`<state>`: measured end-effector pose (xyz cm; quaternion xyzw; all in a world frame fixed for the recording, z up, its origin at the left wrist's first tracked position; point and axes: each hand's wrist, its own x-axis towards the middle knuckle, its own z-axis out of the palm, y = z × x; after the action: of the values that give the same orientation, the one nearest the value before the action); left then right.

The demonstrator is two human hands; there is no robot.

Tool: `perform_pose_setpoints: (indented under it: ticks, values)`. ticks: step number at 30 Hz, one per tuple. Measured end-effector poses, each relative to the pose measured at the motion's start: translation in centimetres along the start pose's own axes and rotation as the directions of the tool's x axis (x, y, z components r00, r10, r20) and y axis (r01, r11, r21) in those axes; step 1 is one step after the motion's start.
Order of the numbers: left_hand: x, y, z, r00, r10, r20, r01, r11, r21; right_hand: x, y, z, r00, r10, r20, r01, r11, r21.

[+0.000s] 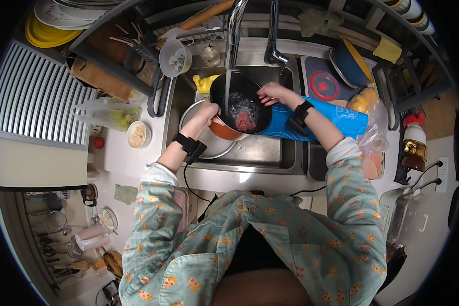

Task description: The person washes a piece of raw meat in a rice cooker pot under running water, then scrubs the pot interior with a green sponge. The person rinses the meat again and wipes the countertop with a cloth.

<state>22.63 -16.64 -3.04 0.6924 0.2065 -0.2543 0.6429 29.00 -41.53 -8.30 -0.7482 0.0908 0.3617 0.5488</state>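
Observation:
An orange cooking pot [227,132] with a dark inside is tilted over the sink, and water [227,91] from the chrome faucet [235,34] runs into it. My left hand [209,113] grips the pot's rim or handle at its left side. Inside lies a reddish and green scrubber or cloth [246,119], with bubbles around it. My right hand [272,93] is at the pot's right rim, fingers bent and spread, holding nothing visible. Below the pot, a round metal lid or pan [218,148] lies in the sink [267,153].
A blue silicone mat [329,116] reaches over the sink's right edge. A yellow bottle [204,83] stands at the back left of the sink. Left on the counter are a small bowl [139,134] and a plastic bag of green produce [109,114]. A blue bowl [350,65] leans at the back right.

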Motion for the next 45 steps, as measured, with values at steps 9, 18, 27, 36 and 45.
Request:
perform_pose_setpoints:
  ticks: [9,18,27,36,45]
  values:
    - [-0.7,0.3,0.1,0.998,0.059,-0.006,-0.058,0.996,0.071,2.8,-0.1,-7.2,0.921,-0.08,-0.381,-0.054,0.943,-0.329]
    - [-1.2,-0.3,0.0,1.0,0.027,0.0,-0.027,1.0,0.015,7.0,0.0,-6.4,0.911,-0.194,-0.365,0.005,0.887,-0.461]
    - [-1.6,-0.7,-1.0,0.998,0.039,-0.046,-0.04,0.999,-0.02,1.4,3.3,-2.9,0.891,-0.44,-0.113,0.363,0.839,-0.405]
    - [-6.4,0.1,-4.1,0.988,0.156,0.006,-0.154,0.982,-0.108,-1.8,1.8,1.8,0.895,-0.424,-0.139,0.311,0.816,-0.487]
    - [-10.1,-10.8,-7.4,0.608,0.763,0.219,-0.626,0.631,-0.459,-3.2,4.5,0.8,0.756,-0.648,-0.095,0.51,0.673,-0.536]
